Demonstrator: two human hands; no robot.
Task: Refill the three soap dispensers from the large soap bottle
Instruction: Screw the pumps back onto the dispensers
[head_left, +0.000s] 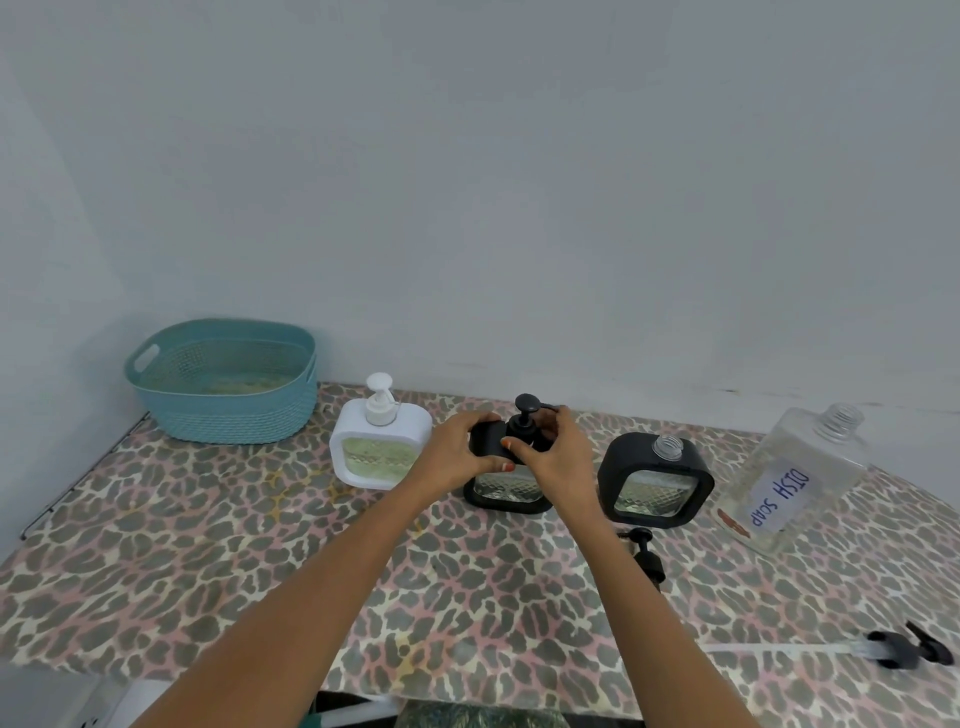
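Three soap dispensers stand in a row on the patterned table. The white dispenser (382, 447) on the left has its white pump fitted. My left hand (457, 449) grips the top of the middle black dispenser (506, 491), while my right hand (553, 449) pinches its black pump (525, 415) at the collar. The right black dispenser (655, 480) has an open threaded neck, and its black pump (647, 553) lies on the table in front of it. The large clear soap bottle (800, 475), labelled DISH SOAP, stands at the right with its neck uncapped.
A teal plastic basket (223, 382) sits in the back left corner against the wall. A long pump with a clear tube (893, 649) lies near the table's front right edge. The table (208, 530) is covered with a leopard-print cloth.
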